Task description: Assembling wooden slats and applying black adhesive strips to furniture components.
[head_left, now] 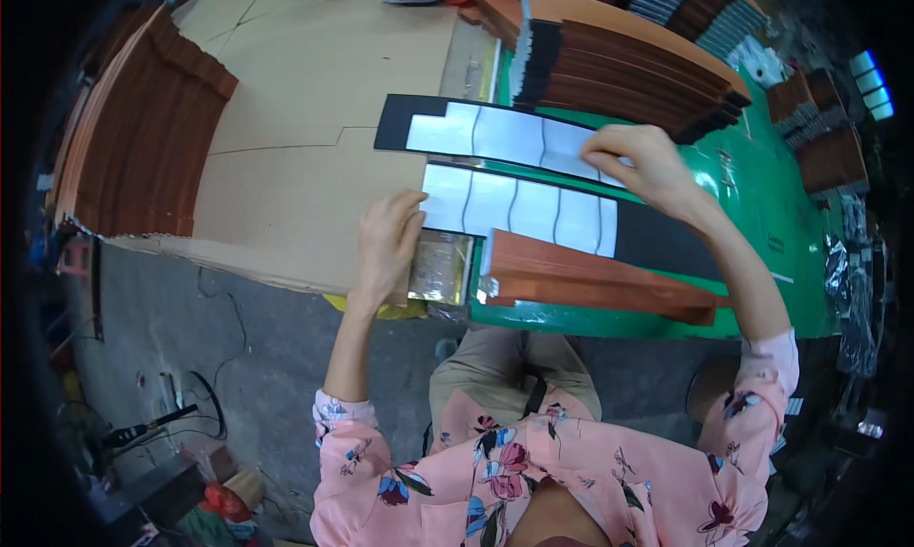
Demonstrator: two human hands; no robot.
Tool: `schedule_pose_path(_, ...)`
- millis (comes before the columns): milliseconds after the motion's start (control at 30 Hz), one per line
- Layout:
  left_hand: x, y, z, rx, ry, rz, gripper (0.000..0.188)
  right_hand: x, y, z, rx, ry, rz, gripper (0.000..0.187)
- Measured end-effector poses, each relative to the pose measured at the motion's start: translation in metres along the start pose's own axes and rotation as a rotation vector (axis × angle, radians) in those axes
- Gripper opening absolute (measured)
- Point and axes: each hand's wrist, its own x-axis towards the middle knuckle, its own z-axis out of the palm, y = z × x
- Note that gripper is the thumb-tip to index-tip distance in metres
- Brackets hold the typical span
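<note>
Two flat black boards lie side by side in front of me, each bearing a glossy white strip crossed by thin dark lines. My left hand [386,247] has its fingers and thumb drawn together at the left end of the near white strip [533,209]. At the right end of the far white strip [509,133], my right hand [652,166] is closed in a pinch, palm down. The near black board [666,238] shows bare at its right end; the far black board [395,123] shows bare at its left. My fingers partly hide both strip ends.
A reddish-brown tapered stack [590,276] lies along the near edge of the green tabletop [762,242]. Behind the boards stands a larger brown stack [638,71]. Cardboard [286,109] covers the left side, with another brown stack [152,138] on it.
</note>
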Motion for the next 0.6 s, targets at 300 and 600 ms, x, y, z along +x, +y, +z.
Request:
schedule_pose_path(300, 0.055, -0.040, 0.038, 0.428, -0.042, 0.243, 0.032, 0.143, 0.036, 0.143, -0.092, -0.077, -0.080, 0.012)
schedule_pose_path(600, 0.071, -0.068, 0.055, 0.429, 0.002, 0.207, 0.035, 0.189, 0.036, 0.184, -0.331, -0.033, -0.233, 0.018)
